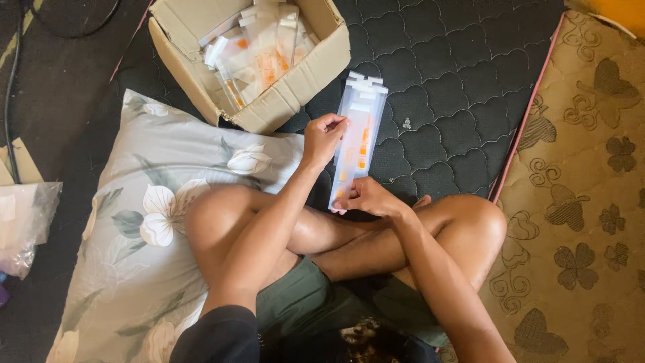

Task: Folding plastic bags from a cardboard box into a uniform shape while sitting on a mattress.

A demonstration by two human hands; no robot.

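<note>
I sit cross-legged on a dark quilted mattress (443, 74). Both hands hold a stack of long clear plastic packets (359, 131) with small orange items inside. My left hand (324, 136) pinches the stack's left edge near the middle. My right hand (368, 197) supports its lower end from below. The stack stands tilted above my knees, its top end fanned out slightly. An open cardboard box (306, 84) lies just beyond, filled with several more of the same packets (259, 47).
A floral grey pillow (144, 222) lies under my left leg. A brown patterned mat (578, 202) borders the mattress on the right. A crumpled clear plastic bag (23, 222) sits at the left edge, with black cables (13, 81) above it.
</note>
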